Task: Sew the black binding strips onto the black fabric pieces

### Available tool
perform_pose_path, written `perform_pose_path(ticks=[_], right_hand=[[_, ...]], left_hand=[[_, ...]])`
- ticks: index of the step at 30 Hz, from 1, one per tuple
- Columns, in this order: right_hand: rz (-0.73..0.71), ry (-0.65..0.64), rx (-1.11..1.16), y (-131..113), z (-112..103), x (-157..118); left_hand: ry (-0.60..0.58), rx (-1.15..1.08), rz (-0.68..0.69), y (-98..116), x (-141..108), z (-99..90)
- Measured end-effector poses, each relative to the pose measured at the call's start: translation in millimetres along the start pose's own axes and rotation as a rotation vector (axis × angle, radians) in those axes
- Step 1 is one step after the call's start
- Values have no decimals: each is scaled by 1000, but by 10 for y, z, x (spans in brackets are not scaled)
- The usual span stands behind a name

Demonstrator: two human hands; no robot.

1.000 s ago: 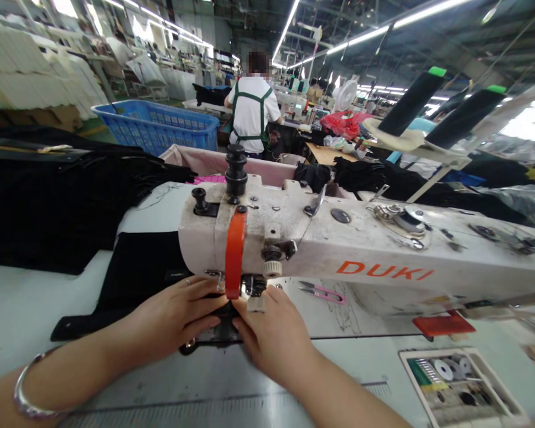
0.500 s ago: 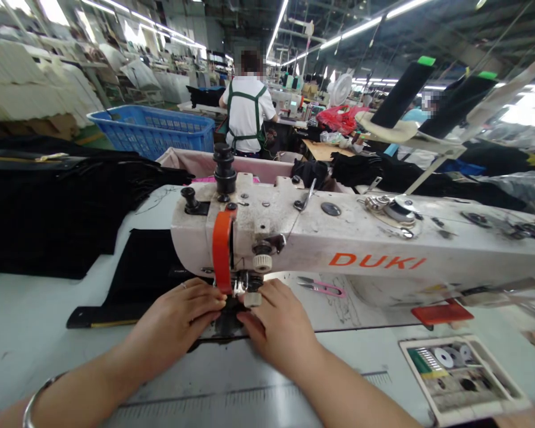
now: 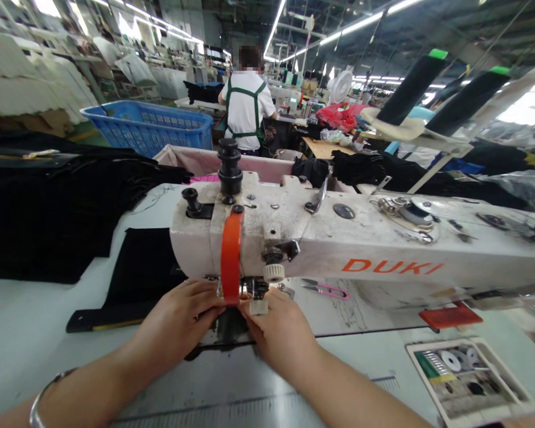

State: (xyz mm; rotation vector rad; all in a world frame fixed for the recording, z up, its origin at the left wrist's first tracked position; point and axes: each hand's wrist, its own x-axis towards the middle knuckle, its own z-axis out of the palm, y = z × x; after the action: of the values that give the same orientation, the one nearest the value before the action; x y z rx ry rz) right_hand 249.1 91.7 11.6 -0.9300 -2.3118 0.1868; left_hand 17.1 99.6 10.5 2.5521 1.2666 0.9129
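Note:
A white sewing machine (image 3: 307,232) with an orange guard (image 3: 230,258) and "DUKI" lettering stands in front of me. Black fabric (image 3: 138,273) with a yellowish strip along its near edge lies left of the needle and runs under my left hand. My left hand (image 3: 182,315), fingers closed, pinches fabric just left of the presser foot. Close on the other side, my right hand (image 3: 283,324) has its bent fingers pressed together on the dark material by the foot. The guard and a small pale knob (image 3: 258,307) partly hide the fingertips and the needle.
Pink-handled thread snips (image 3: 334,291) lie behind the right hand. A bobbin tray (image 3: 470,380) is set at the right. A pile of black garments (image 3: 35,214) covers the left side. Beyond are a blue basket (image 3: 151,128) and a person in white (image 3: 247,107).
Both hands stay at the needle, with the fingertips now slightly closer together under the guard. The machine appears shifted a little right in view; the black fabric has hardly moved.

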Motion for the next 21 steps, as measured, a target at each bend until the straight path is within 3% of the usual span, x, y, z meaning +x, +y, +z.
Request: perform_pose_path(ticks=[9,21], right_hand=[[106,-147,-108,32,30,52],[125,-161,-115,18,25,73]], left_hand=[[-59,39,-89,-170,-1,124],[-37,44,-158,-181,-1,130]])
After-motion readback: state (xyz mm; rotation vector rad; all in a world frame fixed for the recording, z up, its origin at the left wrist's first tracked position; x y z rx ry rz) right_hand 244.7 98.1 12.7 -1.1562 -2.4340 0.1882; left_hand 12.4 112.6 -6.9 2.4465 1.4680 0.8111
